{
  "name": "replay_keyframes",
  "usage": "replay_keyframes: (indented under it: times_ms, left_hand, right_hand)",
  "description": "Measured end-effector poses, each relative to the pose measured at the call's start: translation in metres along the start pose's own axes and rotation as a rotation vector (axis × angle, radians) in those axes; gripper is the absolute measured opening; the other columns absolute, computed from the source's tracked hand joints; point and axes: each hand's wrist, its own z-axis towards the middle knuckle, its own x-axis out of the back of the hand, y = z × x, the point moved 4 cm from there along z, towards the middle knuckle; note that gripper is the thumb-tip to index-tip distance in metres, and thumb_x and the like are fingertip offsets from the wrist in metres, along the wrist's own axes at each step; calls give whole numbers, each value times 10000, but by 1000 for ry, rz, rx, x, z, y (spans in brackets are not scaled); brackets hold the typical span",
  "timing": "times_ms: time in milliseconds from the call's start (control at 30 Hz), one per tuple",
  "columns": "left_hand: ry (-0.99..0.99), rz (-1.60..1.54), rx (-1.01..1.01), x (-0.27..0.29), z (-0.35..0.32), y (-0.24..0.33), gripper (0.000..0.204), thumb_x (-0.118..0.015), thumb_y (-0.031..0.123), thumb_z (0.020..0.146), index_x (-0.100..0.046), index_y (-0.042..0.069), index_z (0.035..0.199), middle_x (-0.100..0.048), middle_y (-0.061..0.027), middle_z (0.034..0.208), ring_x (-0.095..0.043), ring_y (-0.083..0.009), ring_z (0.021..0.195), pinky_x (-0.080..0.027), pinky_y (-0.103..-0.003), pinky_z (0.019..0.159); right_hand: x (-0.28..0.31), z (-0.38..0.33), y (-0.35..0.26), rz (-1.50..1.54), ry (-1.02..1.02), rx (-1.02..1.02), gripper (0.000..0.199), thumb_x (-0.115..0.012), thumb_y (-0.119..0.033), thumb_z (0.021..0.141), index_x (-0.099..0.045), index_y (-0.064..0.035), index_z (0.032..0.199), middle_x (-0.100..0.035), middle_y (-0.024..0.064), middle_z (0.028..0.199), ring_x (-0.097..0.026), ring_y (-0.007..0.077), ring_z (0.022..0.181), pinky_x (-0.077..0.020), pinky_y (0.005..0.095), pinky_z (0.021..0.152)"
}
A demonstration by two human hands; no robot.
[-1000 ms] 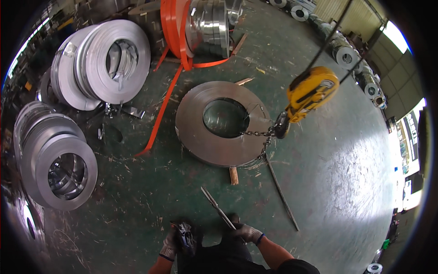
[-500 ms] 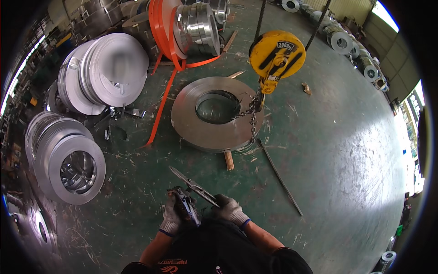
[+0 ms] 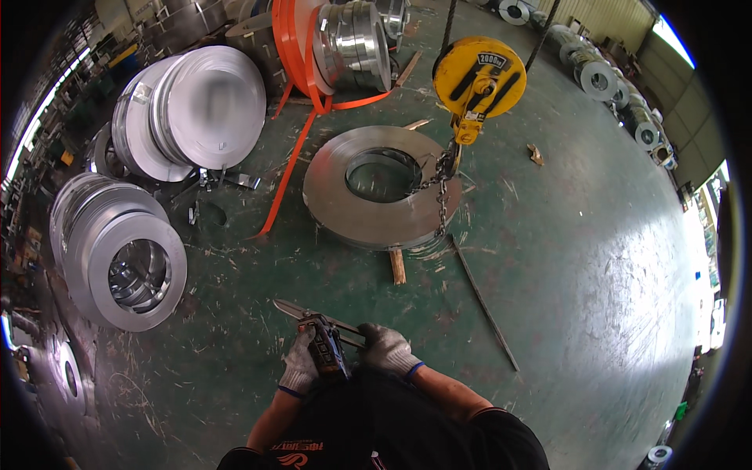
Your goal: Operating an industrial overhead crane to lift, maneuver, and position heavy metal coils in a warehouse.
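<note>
Both my hands wear whitish knit gloves with dark palms and blue cuffs. My left hand (image 3: 300, 362) is closed around a dark, boxy hand tool (image 3: 329, 350) whose exact kind I cannot make out. In my right hand (image 3: 387, 350) are the handles of a pair of metal shears (image 3: 288, 309). The shears' blades point up and left, passing by the top of the boxy tool, which hides their middle. Both tools are held close in front of my body, above the green floor.
Ahead lies a flat steel strip coil (image 3: 337, 192) on wooden blocks (image 3: 399, 268), with a chain (image 3: 442, 205) from a yellow hoist hook block (image 3: 480, 78). A thin rod (image 3: 486, 305) lies to its right. Steel coils (image 3: 160, 270) stand at left; orange strapping (image 3: 291, 176) trails across the floor.
The shears have shifted left, so the boxy tool now overlaps them. My hands have moved slightly up and right, and the view has turned a little.
</note>
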Motion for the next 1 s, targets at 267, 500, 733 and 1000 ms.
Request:
replay_keyframes:
  times_ms: [267, 500, 733, 1000]
  left_hand:
    - [-127, -75, -72, 37, 8, 61, 630, -694, 519, 921, -542, 104, 1369, -683, -112, 1195, -680, -319, 1039, -591, -490, 893]
    - [-123, -237, -263, 80, 9, 138, 648, -717, 572, 889, -556, 104, 1307, -667, -117, 1236, -649, -354, 1137, -598, -496, 895]
    - [7, -213, -298, 168, 17, 166, 652, -708, 596, 878, -572, 125, 1307, -676, -150, 1221, -661, -370, 1139, -593, -473, 860]
    - [-20, -160, -286, 181, 34, 189, 635, -721, 578, 866, -576, 130, 1293, -672, -124, 1166, -663, -324, 1062, -593, -452, 834]
  right_hand:
    - [-33, 33, -86, -54, -37, 62, 542, -712, -341, 877, -613, -102, 1353, -695, 175, 1201, -674, 358, 1122, -550, 447, 937]
    - [-53, 65, -174, -101, -104, 237, 608, -715, -401, 896, -586, -61, 1383, -675, 223, 1241, -659, 383, 1151, -539, 449, 969]
    - [-92, 104, -104, 652, -119, 121, 562, -729, -311, 938, -573, -63, 1418, -667, 195, 1334, -665, 321, 1192, -513, 414, 1041]
    - [-109, 53, 99, 361, 54, -702, 523, -675, -414, 923, -689, 2, 1238, -740, 118, 942, -708, 204, 722, -577, 350, 683]
